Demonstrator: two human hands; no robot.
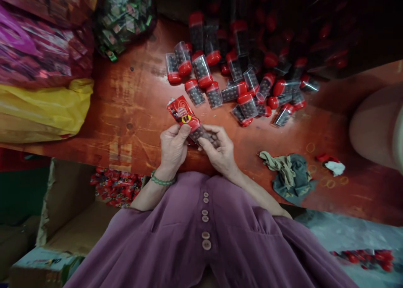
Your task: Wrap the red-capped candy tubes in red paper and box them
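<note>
Red printed wrapper point(181, 111) is held above the table point(141, 111) near its front edge, tilted, top end toward upper L. Clear container of dark balls point(199, 133) shows at its lower R end; can't tell how far in it sits.

L hand point(173, 145) pinches the wrapper's L side, thumb on top, fingers curled under. R hand point(221, 149) pinches the container end btwn thumb & fingers. Green bead bracelet point(163, 181) on L wrist.

Just beyond the hands: pile of red-capped clear tubes point(247, 106) w/ dark balls, running back into shadow upper R. R side of table: crumpled cloth point(292, 176), rubber bands point(310, 147) nearby, pale bucket point(373, 128) at far R. L side: yellow bag point(47, 109), bag of green packs point(124, 19) behind. Below table L, cardboard box point(74, 237) w/ red packs point(116, 189) at its far end.
</note>
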